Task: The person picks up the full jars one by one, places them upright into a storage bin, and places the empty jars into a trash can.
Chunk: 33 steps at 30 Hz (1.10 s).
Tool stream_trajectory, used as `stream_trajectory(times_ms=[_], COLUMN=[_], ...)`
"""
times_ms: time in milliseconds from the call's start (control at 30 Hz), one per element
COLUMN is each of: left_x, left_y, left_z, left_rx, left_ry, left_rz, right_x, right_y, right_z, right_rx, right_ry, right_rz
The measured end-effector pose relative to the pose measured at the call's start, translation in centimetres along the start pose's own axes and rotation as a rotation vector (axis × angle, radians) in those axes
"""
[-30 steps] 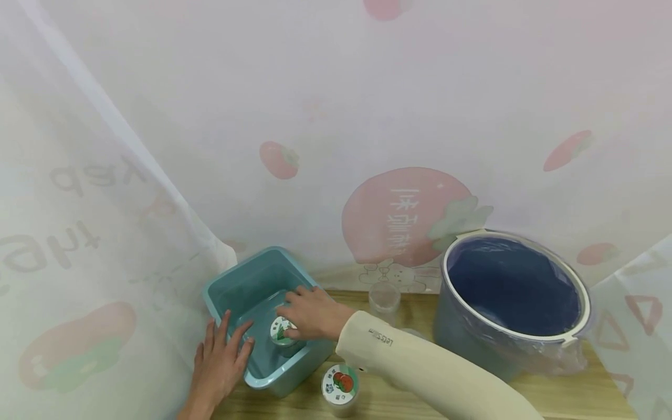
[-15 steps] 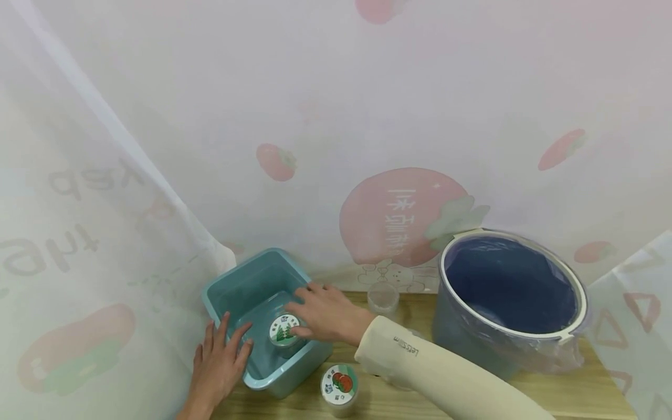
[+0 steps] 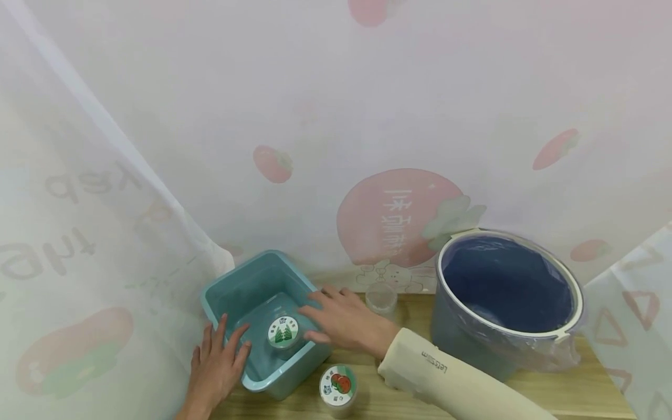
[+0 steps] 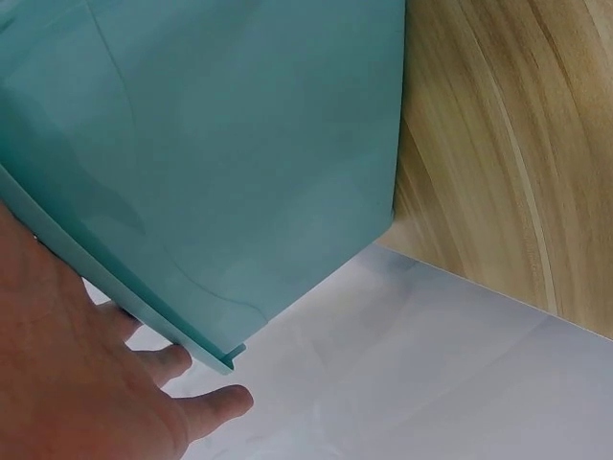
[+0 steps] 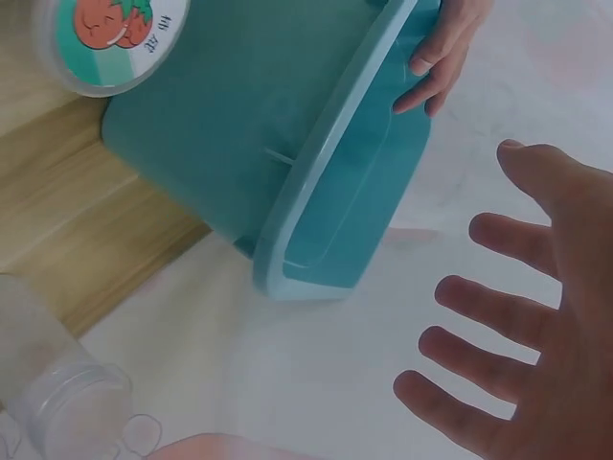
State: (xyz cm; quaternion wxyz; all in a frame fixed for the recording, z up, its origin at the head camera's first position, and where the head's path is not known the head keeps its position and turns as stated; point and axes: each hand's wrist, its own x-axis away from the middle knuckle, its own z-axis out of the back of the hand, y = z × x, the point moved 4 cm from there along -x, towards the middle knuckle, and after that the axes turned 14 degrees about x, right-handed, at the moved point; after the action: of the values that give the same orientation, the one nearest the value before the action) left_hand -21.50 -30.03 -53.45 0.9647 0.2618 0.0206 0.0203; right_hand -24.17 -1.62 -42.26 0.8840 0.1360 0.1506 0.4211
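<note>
A teal plastic bin (image 3: 265,318) stands on the wooden table, with a round jar (image 3: 283,333) inside it whose lid shows a green vegetable picture. My left hand (image 3: 215,366) rests on the bin's left rim, fingers spread over the edge; in the left wrist view the hand (image 4: 91,369) lies along that rim. Above the bin's right rim is my right hand (image 3: 349,319), holding nothing. Its fingers are spread apart in the right wrist view, where the hand (image 5: 536,316) is away from the bin. A second jar (image 3: 338,386) with a tomato lid stands just right of the bin.
Behind my right hand stands a clear jar (image 3: 381,298). A large blue-grey bucket (image 3: 467,344) with a white rim and plastic liner occupies the right of the wooden table (image 3: 567,388). White printed curtains (image 3: 315,116) enclose the back and sides.
My right hand has let go of the green-vegetable jar and moved right and up out of the bin, leaving the jar inside. The left hand has stayed on the rim.
</note>
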Motion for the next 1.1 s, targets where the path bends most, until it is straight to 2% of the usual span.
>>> stream_trajectory(times_ms=[367, 800, 1100], left_x=[0.1, 0.2, 0.7], left_y=[0.0, 0.2, 2.6], left_z=[0.0, 0.0, 0.9], left_rx=[-0.003, -0.048, -0.059], left_ry=[0.045, 0.004, 0.066], left_rz=[-0.014, 0.013, -0.097], right_x=[2.9, 5.9, 8.2], right_y=[1.3, 2.2, 3.2], right_z=[0.0, -0.5, -0.9], right_rx=[-0.042, -0.070, -0.100], right_ry=[0.094, 0.115, 0.135], right_rz=[-0.056, -0.097, -0.148])
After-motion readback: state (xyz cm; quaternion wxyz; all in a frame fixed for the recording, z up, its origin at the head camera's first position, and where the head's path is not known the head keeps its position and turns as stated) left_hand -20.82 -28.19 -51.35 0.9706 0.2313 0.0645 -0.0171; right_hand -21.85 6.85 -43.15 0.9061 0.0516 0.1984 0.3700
